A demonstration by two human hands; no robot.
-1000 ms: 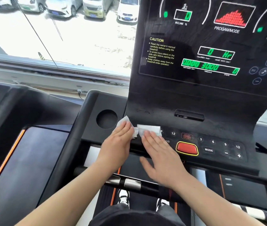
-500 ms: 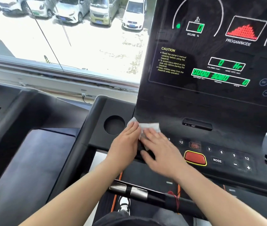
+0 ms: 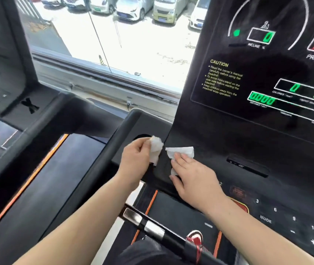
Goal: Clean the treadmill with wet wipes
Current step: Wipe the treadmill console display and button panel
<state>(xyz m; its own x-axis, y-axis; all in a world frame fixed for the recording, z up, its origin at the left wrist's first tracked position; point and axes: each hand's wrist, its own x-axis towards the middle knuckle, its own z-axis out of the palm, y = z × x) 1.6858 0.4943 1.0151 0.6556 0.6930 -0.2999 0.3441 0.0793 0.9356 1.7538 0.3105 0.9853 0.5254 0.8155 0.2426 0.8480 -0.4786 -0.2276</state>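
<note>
Hands sit close together at the left end of the treadmill console [image 3: 208, 165], near each other but not touching. The left hand [image 3: 138, 161] pinches a crumpled wipe [image 3: 156, 151] between the thumb and curled fingers, just in front of a round cup recess [image 3: 141, 137]; whether that wipe touches the surface cannot be told. The right hand [image 3: 192, 180] lies flat with its fingers straight, pressing a second wipe [image 3: 183, 153] onto the black console at the foot of the screen [image 3: 267, 83]. This white sheet sticks out beyond the fingertips.

To the right of the hands is a narrow slot [image 3: 248, 166]. Nearer the person, a red button [image 3: 243, 207] is partly hidden behind the right wrist, beside a keypad [image 3: 275, 210] with white numbers. The screen shows green digits and a yellow caution notice.

Below the forearms a black handlebar [image 3: 152, 225] with metal plates crosses over the belt [image 3: 181, 213], and a red and white shoe [image 3: 195, 237] stands on the belt under it.

To the left stands a neighbouring treadmill [image 3: 8, 111]. Behind both, a window [image 3: 133, 54] looks down on parked cars [image 3: 131, 8].
</note>
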